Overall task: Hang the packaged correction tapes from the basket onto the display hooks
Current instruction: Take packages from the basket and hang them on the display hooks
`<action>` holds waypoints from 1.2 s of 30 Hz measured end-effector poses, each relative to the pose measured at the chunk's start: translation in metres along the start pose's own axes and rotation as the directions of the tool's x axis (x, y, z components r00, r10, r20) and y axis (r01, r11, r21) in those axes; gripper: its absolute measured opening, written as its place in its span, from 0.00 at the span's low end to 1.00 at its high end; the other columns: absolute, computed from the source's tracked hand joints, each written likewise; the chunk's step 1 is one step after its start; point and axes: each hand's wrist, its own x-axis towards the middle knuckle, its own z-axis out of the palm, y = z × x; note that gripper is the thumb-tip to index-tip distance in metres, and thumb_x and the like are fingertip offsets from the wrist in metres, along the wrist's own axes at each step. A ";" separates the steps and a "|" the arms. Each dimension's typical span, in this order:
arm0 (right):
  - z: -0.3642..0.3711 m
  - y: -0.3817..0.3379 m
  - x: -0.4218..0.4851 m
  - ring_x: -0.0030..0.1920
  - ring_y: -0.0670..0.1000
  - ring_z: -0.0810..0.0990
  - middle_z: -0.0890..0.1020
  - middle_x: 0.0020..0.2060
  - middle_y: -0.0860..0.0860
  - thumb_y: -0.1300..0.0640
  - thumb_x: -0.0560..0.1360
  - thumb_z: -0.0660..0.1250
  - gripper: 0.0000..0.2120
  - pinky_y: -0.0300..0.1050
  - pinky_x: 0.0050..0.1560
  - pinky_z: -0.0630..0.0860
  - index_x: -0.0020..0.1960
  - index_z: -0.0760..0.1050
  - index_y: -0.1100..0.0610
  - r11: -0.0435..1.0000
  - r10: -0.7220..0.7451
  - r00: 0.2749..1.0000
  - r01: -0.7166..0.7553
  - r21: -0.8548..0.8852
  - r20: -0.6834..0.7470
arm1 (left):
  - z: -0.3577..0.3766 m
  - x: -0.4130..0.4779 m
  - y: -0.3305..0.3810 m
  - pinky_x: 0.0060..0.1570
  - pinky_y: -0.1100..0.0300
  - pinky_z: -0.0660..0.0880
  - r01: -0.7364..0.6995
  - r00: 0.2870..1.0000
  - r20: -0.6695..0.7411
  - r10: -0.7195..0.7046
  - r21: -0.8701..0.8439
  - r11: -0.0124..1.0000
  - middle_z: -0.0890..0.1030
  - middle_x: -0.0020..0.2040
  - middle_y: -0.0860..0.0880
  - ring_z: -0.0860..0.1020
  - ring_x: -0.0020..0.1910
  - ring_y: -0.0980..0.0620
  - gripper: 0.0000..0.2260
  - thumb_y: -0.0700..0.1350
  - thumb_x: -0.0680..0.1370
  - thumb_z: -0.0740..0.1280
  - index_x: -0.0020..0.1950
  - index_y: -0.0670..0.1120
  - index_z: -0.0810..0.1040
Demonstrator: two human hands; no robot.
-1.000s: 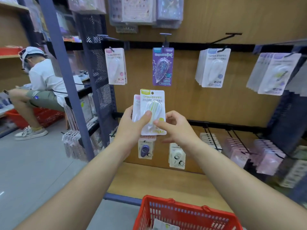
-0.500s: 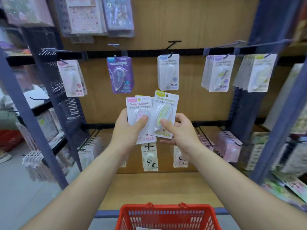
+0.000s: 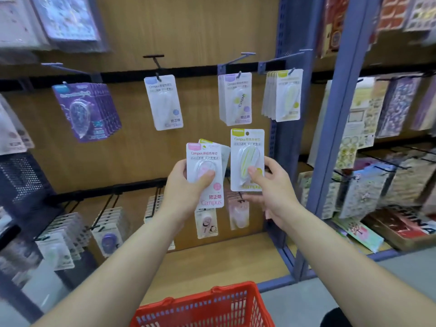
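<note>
My left hand (image 3: 186,187) grips a small stack of packaged correction tapes, a pink-labelled pack (image 3: 204,168) in front and a yellow-topped one (image 3: 212,143) peeking out behind. Beside it my right hand (image 3: 271,182) pinches a single yellow-green correction tape pack (image 3: 247,159), upright and apart from the stack. Both are held in front of the wooden display wall. Above them, hooks carry hanging packs: a purple set (image 3: 87,112), a blue-dot pack (image 3: 164,102), a purple-dot set (image 3: 236,97) and a yellow set (image 3: 284,95). The red basket (image 3: 205,308) sits below at the frame's bottom edge.
A blue steel upright (image 3: 330,128) divides this bay from shelves of sticker sheets (image 3: 387,161) at right. A lower row of hooks holds more packs (image 3: 63,234). A black mesh panel (image 3: 21,180) stands at far left. Larger packets (image 3: 66,20) hang at top left.
The view has swung right, so the shelf shifted left. My right hand has pulled the yellow-green pack away from the stack and lifted it higher; my left hand keeps the remaining packs.
</note>
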 end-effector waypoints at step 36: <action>-0.081 -0.070 0.162 0.60 0.56 0.79 0.74 0.70 0.53 0.46 0.80 0.64 0.29 0.54 0.61 0.77 0.79 0.64 0.53 0.843 -0.072 0.937 -0.126 -0.523 -0.341 | 0.083 0.077 0.034 0.40 0.61 0.83 -0.060 0.993 0.097 0.067 -0.067 0.996 0.85 0.57 0.53 0.86 0.48 0.56 0.20 0.46 0.76 0.76 0.66 0.47 0.76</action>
